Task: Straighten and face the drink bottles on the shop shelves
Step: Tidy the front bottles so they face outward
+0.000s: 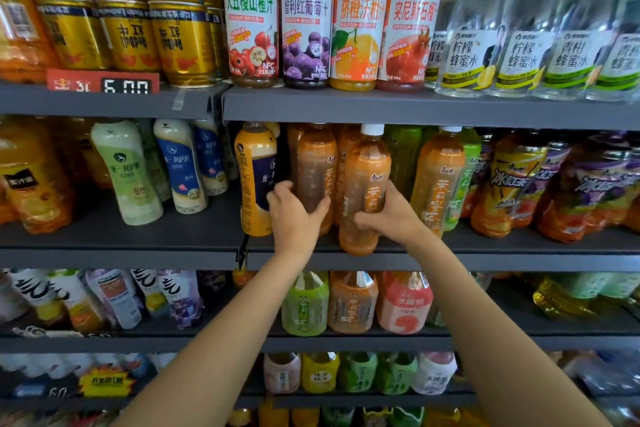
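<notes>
On the middle shelf (346,262) stand several orange tea bottles. My left hand (294,215) grips one orange bottle (315,166) low on its body; its label faces partly sideways. My right hand (391,215) grips a second orange bottle (367,184) with a white cap, which stands at the shelf's front edge and leans slightly left. A third orange bottle (441,177) stands just right of my right hand. A yellow bottle with a dark blue label (256,177) is just left of my left hand.
Juice bottles (306,21) and gold cans (180,31) fill the upper shelf, clear lemon-water bottles (519,45) to their right. Milk-tea bottles (128,173) lean at the middle left, iced-tea bottles (512,184) at the right. Lower shelves hold green, orange and pink bottles (353,302).
</notes>
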